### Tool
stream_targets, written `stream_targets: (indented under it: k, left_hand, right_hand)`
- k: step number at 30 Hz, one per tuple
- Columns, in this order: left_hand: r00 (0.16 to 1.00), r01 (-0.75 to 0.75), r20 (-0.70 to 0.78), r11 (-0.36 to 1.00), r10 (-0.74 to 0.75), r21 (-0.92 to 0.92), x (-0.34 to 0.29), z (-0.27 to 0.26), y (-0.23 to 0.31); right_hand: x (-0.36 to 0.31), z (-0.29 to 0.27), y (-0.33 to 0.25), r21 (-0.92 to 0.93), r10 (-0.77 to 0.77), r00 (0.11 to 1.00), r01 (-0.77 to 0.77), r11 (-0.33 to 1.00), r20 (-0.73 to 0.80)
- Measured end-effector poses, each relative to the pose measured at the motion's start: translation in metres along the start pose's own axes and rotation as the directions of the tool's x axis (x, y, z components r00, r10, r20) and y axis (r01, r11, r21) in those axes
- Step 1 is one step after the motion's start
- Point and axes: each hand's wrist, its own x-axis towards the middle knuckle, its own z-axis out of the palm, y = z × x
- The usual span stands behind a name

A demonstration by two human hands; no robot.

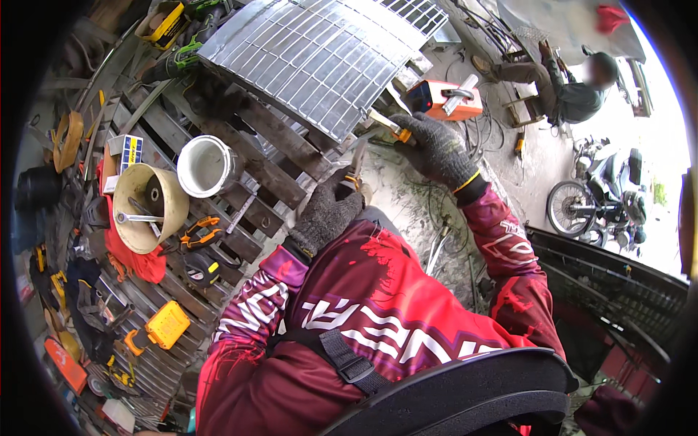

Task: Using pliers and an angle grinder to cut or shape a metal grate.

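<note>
My left hand (325, 214), in a dark grey knit glove, is closed around a narrow metal tool (358, 156) with a pointed tip and some orange near my fingers. Its exact kind is hard to make out. My right hand (436, 149), gloved the same way, grips a slim tool with an orange handle (401, 134). That tool's pale metal end reaches the near right corner of a wire grid panel (313, 62), which lies over grey sheet metal on the slatted wooden table. My left hand is just below that corner, close to my body.
Left on the slats (273, 196) are a white bucket (206, 168), a cream tub (138, 236) holding a wrench, orange-handled pliers (198, 231) and a yellow tool (169, 325). An orange machine (452, 100) stands beyond my right hand. Farther right are a seated person (578, 102) and a motorcycle (603, 189).
</note>
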Motion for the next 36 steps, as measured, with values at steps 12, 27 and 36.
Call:
stream_targets:
  k: [12, 27, 36]
  left_hand:
    - [0.952, -0.18, -0.287, 0.955, 0.109, -0.234, 0.039, 0.041, -0.01]
    - [0.922, -0.309, -0.309, 0.924, 0.233, -0.227, 0.047, 0.042, -0.039]
    - [0.869, -0.313, -0.335, 0.929, 0.364, 0.195, 0.026, 0.023, 0.002]
  right_hand:
    - [0.015, 0.011, 0.035, 0.09, -0.197, 0.98, 0.197, 0.976, -0.003]
    - [0.035, -0.017, 0.045, -0.169, -0.361, 0.93, 0.367, 0.915, 0.064]
    - [0.044, -0.025, 0.04, -0.177, -0.374, 0.915, 0.397, 0.901, 0.148]
